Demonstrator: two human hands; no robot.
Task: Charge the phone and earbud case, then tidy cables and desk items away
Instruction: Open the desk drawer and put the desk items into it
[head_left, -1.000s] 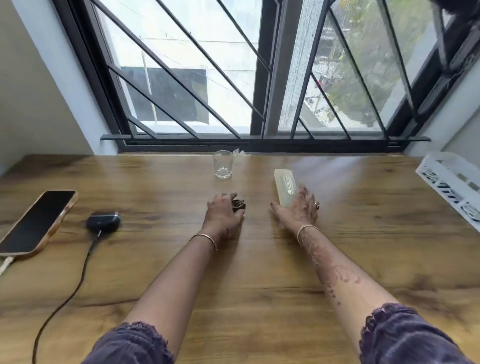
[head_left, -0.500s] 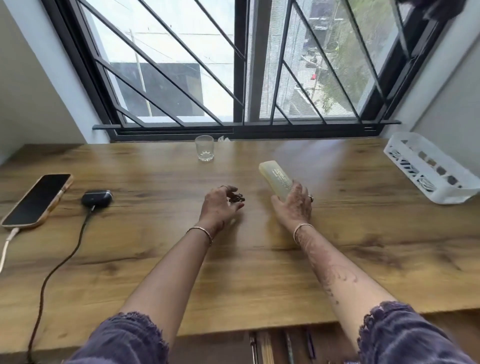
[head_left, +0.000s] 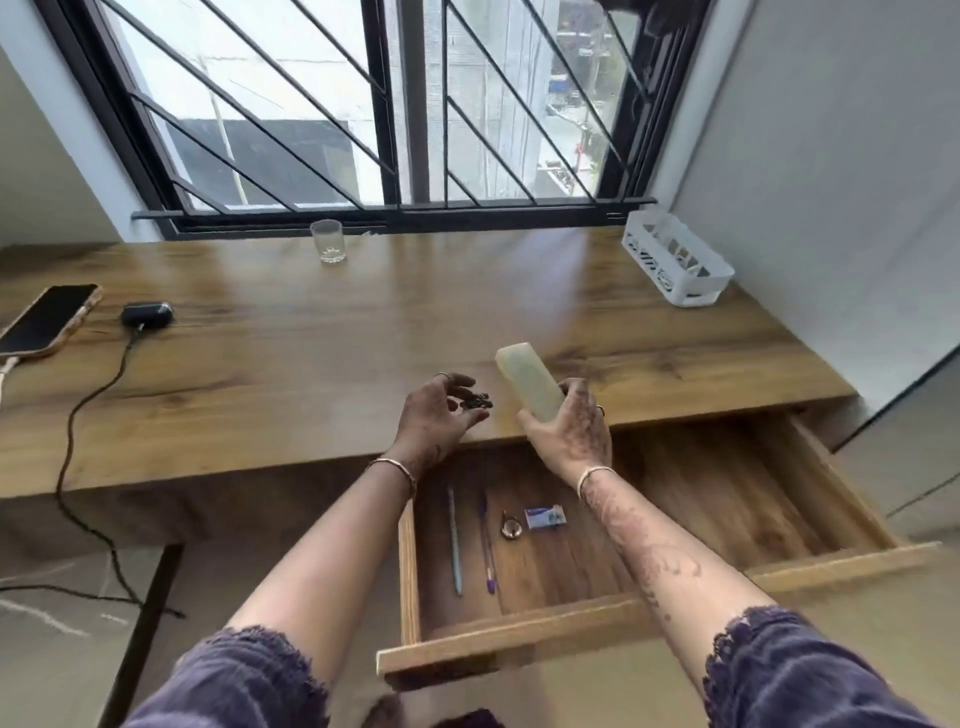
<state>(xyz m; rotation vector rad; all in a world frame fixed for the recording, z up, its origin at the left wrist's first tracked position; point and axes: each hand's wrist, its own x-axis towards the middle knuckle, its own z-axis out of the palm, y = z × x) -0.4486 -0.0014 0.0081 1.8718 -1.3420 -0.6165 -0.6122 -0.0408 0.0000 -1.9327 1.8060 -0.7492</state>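
My right hand (head_left: 571, 431) grips a pale, translucent oblong case (head_left: 527, 382), lifted just above the desk's front edge. In my left hand (head_left: 436, 415) a small dark object (head_left: 475, 401) is pinched between the fingertips. Both hands hover over the back of an open wooden drawer (head_left: 519, 649). At the far left of the desk (head_left: 311, 364) a phone (head_left: 47, 319) lies with a white cable in it. Beside it sits a dark earbud case (head_left: 147, 314) with a black cable (head_left: 78, 415) plugged in.
Inside the drawer lie two pens (head_left: 455, 535), a small round metal item (head_left: 511, 527) and a little blue-white box (head_left: 544, 517). A drinking glass (head_left: 327, 241) stands by the window. A white plastic basket (head_left: 675, 260) sits at the desk's back right.
Both hands lifted their items off the desk and drew back toward its front edge. The view pulled back and down, so the open drawer now shows.
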